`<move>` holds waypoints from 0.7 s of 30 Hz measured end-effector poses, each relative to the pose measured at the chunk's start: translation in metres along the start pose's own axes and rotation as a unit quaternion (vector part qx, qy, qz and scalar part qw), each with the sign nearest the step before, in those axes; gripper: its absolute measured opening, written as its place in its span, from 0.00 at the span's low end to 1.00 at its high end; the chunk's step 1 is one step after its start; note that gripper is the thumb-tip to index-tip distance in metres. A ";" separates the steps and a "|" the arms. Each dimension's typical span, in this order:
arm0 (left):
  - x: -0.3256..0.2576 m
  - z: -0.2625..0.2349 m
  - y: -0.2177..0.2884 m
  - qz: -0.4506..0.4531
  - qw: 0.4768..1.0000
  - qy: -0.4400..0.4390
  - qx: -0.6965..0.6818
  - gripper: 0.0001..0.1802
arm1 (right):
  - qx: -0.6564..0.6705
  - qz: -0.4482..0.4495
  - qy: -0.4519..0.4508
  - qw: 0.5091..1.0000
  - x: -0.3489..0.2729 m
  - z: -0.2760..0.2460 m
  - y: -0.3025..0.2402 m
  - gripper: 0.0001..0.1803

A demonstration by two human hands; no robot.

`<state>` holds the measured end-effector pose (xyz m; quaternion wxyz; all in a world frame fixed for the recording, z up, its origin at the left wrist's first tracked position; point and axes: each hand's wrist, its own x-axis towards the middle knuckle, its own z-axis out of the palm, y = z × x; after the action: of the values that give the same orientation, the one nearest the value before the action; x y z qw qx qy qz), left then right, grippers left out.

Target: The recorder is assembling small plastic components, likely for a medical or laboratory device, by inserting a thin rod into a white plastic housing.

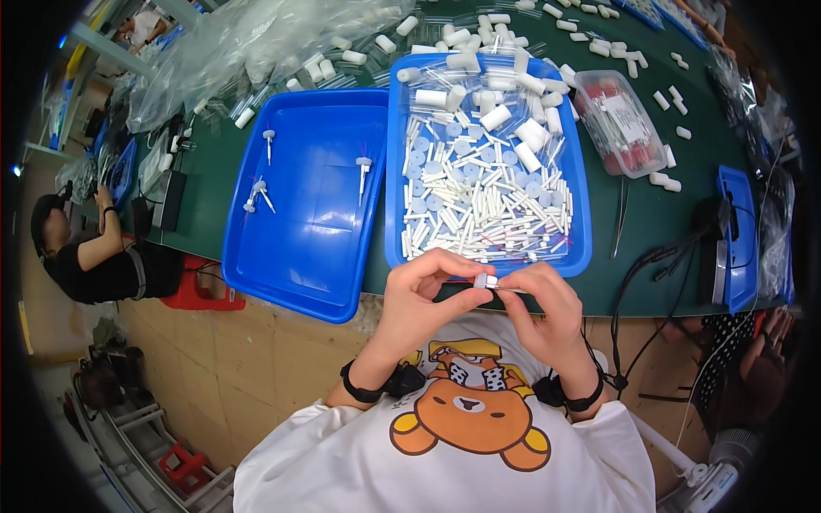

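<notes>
While both hands meet just above the near edge of the green worktop [205,205], the left hand [419,295] and the right hand [547,308] pinch one small white cylindrical piece [486,280] between their fingertips, each closed narrowly on an end of it. Just beyond the hands sits a blue tray [581,214] heaped with thin white sticks, pale round discs and short white tubes. Touching its left side is a second blue tray [316,248], nearly bare, holding a few assembled white pins [363,171]. To the right of the full tray stands a clear plastic box [617,121] with red pieces inside, and tweezers [619,218] lie near it. Loose white tubes [637,61] are scattered over the far worktop, beside crumpled clear bags [248,43]
</notes>
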<state>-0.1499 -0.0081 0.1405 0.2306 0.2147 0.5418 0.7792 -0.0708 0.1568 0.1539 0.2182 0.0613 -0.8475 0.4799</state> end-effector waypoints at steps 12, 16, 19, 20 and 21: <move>-0.003 -0.088 0.038 0.082 0.835 0.311 0.446 0.16 | -0.176 0.091 0.024 0.980 0.013 -0.035 0.023 0.08; -0.014 -0.112 0.033 0.023 0.781 0.367 0.505 0.19 | -0.210 0.072 -0.027 0.975 0.021 -0.034 0.029 0.08; -0.022 -0.125 0.027 -0.039 0.758 0.396 0.516 0.19 | -0.214 0.057 -0.058 0.973 0.026 -0.026 0.029 0.08; -0.023 -0.125 0.028 -0.058 0.748 0.397 0.528 0.19 | -0.217 0.055 -0.072 0.972 0.027 -0.024 0.031 0.08; -0.025 -0.125 0.028 -0.052 0.731 0.391 0.557 0.19 | -0.220 0.054 -0.087 0.970 0.027 -0.023 0.032 0.08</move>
<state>-0.2069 -0.1247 0.1246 -0.1224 -0.0476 0.9312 0.3400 -0.0982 0.1957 0.1508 0.1260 0.0076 -0.9502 0.2851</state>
